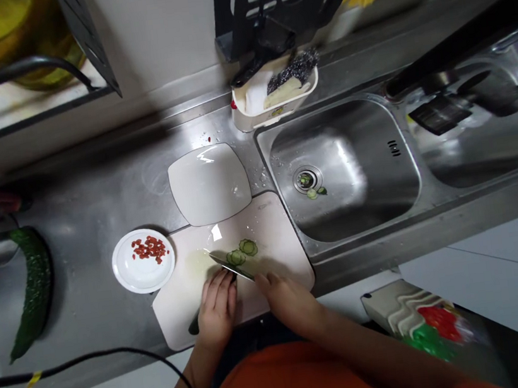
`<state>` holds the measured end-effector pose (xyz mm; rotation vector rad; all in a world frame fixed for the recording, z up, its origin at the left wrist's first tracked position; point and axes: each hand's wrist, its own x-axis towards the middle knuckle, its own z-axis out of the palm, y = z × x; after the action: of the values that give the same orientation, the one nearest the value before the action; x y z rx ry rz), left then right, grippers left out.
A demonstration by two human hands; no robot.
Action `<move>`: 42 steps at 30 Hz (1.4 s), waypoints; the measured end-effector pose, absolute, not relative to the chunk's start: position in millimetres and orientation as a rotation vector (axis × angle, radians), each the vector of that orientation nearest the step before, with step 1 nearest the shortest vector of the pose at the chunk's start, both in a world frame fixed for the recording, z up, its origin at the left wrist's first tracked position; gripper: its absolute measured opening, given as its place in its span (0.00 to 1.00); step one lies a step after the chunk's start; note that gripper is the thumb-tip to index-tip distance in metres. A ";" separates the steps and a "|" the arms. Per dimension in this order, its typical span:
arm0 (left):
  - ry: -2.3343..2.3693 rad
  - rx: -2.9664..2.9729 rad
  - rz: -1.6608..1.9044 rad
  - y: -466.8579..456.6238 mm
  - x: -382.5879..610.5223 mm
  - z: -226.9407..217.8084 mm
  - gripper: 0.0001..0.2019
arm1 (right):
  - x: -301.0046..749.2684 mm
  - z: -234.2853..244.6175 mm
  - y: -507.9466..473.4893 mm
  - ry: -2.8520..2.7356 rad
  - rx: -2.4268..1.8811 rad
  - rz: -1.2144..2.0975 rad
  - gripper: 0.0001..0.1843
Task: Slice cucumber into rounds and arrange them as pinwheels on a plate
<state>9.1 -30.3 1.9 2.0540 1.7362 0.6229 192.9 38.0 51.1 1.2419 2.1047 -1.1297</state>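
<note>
L hand [217, 307] curled over a cuke piece [193, 325], pinning it to the cutting board [269, 218]; the piece is mostly hidden, w/ one dark green end poking out by the wrist. R hand [286, 295] closed round a knife [233, 267], handle out of sight in the fist, blade slanting up-left just past the L fingertips. Two pale green slices [242, 252] lie flat on the board, just beyond the blade. Small white plate [143, 278] w/ reddish dried berries [150, 249] sits at the board's L edge. Whole curved cuke [33, 290] on the steel counter [82, 192], far L, well apart from the hands. Squarish white plate [210, 184] beyond, its near edge lapping the board's far edge. Sink basin [356, 175] to the R, w/ green scraps [313, 193] at the drain [307, 178]. Farther back, white caddy [268, 116] w/ cleaning bits, by the wall; black rack [257, 3] above.
</note>
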 end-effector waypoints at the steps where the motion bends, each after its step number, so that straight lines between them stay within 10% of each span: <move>1: 1.740 2.049 0.626 -30.4 9.3 2.0 0.17 | 195.4 51.6 38.0 2.097 1.245 -1.118 0.19; 42: 1.771 2.137 0.653 -32.9 9.2 -1.4 0.12 | 206.2 101.6 40.5 2.036 1.134 -1.036 0.19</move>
<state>9.2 -32.9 -1.4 2.1375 1.7712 0.6533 206.2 40.5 101.6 1.1340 2.0357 -1.0356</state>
